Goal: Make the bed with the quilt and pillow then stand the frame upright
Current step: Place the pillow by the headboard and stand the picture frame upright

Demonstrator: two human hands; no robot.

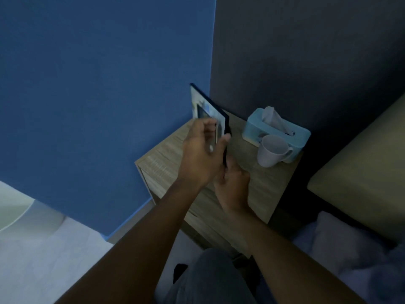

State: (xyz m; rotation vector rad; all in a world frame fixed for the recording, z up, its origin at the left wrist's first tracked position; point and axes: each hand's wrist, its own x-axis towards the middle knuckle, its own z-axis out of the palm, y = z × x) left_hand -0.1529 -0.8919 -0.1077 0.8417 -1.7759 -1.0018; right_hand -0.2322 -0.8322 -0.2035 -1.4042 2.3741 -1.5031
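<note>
- Frame (209, 107): thin, flat, rectangular, dark border, glossy front with a pale picture; motion-blurred.
- Nightstand (270, 185): boxy, matte, grey-brown wood grain.
- Tissue box (303, 137): light blue, smooth, rounded corners; crumpled white tissue (274, 117) poking up from the top slot.
- Mug (270, 153): white, smooth, plain white inside, handle toward the tissue box, right against its front.
- Pillow (341, 235): soft, pale, wrinkled cloth, low right under a beige padded headboard (361, 163).
- Left hand (200, 155): curled round the frame's near edge, fingers over the glass, thumb on the dark side.
- Right hand (232, 183): just below the left, fingers curled, gripping the frame's bottom corner; partly hidden.
- Frame tilted over the nightstand's back-left part, top corner up near the blue wall (98, 95); contact with the top impossible to tell.
</note>
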